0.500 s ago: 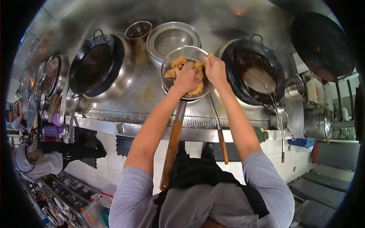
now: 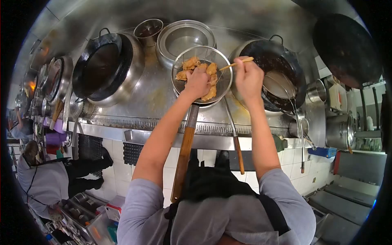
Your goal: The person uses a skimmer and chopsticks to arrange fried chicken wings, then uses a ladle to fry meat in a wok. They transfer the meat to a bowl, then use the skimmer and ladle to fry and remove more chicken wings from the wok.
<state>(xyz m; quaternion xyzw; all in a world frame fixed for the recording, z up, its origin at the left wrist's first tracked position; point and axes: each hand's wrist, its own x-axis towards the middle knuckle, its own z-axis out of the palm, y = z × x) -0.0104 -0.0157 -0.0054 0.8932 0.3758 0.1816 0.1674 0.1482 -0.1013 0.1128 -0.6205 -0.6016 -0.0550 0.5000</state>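
Note:
My left hand reaches into a wide mesh strainer, its fingers closed on a piece of golden-brown fried chicken. Several more fried pieces lie around the fingers. My right hand grips a thin pick with a wooden handle just over the strainer's right side; its fine tip points left toward the chicken. The strainer rests on something round, mostly hidden beneath it. Its long wooden handle slopes down toward my apron. A second wooden-handled tool sticks out from under the strainer.
A dark wok stands left. To the right, another wok holds dark liquid and a wire skimmer. Behind are a steel pot and a small round container. A co-worker is at far left.
My right hand has moved right and away from the chicken, bringing the pick into clear view above the rim. My left hand stays on the chicken.

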